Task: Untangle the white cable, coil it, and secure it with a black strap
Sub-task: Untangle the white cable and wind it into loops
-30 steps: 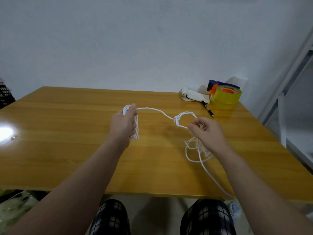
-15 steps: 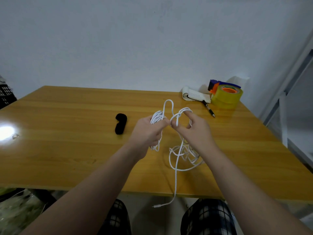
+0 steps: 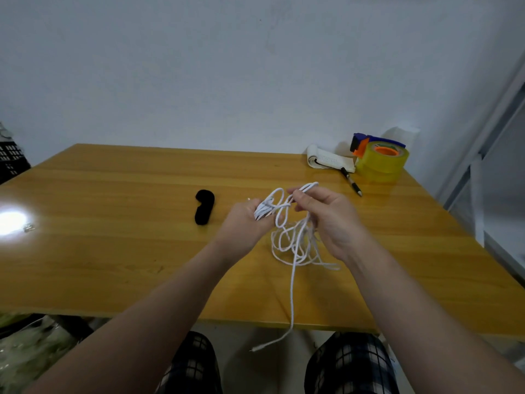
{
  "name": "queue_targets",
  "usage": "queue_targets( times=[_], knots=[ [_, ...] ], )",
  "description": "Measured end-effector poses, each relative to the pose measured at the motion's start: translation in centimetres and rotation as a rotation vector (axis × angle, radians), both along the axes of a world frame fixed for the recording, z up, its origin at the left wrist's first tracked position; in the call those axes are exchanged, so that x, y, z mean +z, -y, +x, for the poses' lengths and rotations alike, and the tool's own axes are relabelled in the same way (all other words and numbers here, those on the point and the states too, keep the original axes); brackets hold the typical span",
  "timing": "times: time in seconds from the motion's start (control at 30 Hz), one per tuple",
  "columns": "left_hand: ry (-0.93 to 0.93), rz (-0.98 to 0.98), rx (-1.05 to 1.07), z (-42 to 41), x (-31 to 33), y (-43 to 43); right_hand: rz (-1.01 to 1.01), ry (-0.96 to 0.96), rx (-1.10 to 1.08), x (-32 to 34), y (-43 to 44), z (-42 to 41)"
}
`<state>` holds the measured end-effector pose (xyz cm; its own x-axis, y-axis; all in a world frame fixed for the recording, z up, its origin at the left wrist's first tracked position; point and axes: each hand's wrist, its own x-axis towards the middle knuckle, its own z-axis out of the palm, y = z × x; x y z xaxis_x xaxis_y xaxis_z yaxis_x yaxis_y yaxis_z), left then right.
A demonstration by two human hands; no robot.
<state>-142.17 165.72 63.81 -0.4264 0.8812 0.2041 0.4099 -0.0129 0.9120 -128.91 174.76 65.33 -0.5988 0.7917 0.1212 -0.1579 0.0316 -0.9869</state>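
Note:
The white cable (image 3: 292, 251) hangs in tangled loops between my hands above the wooden table (image 3: 113, 251). My left hand (image 3: 244, 223) grips a bundle of its loops. Just to the right, my right hand (image 3: 329, 217) pinches a loop near a knot at the top. One loose end with a plug dangles past the table's front edge. The black strap (image 3: 204, 206) lies flat on the table, left of my left hand and apart from it.
At the back right corner stand a yellow tape roll in a dispenser (image 3: 382, 160), a rolled notepad (image 3: 326, 161) and a pen (image 3: 351, 182). A small metal bit (image 3: 28, 228) lies at the far left. My knees show below the front edge.
My hands came together from wide apart and lifted the cable off the table. The black strap, hidden under my left hand a second ago, now lies uncovered.

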Motion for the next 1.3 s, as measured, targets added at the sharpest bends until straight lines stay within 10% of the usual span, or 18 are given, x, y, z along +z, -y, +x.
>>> queue_targets(
  times=[0.17,0.27,0.5,0.7,0.77,0.83,0.97,1.07,1.3],
  knots=[
    [-0.177,0.182,0.001,-0.1,-0.2,0.7,0.11,0.098,-0.28,-0.2,-1.0,-0.6],
    [-0.315,0.23,-0.074,-0.3,0.0,1.7,-0.237,0.007,-0.542,-0.2,-3.5,0.5],
    [0.134,0.097,0.299,-4.0,-2.4,1.4,-0.423,0.002,-0.602,-1.7,-8.6,4.8],
    [0.358,-0.007,0.376,-6.3,-2.4,-0.8,-0.193,0.388,-0.643,-3.1,-9.6,4.8],
    [0.251,-0.139,0.23,-6.4,-1.4,-0.7,0.078,0.852,-0.616,-3.1,-9.7,4.5],
    [0.169,-0.223,0.099,-6.1,-0.5,-0.8,0.441,0.922,-0.687,-2.1,-8.3,3.2],
    [0.165,-0.19,-0.044,-4.3,1.0,-1.1,0.512,0.349,-0.156,0.6,-2.8,-0.7],
    [0.336,-0.181,-0.14,-3.5,1.6,-1.0,0.449,0.389,0.231,-0.4,-1.3,-3.0],
    [0.558,-0.231,-0.188,-3.7,1.9,-0.4,0.63,0.388,0.267,-1.0,-2.6,-3.4]
  ],
)
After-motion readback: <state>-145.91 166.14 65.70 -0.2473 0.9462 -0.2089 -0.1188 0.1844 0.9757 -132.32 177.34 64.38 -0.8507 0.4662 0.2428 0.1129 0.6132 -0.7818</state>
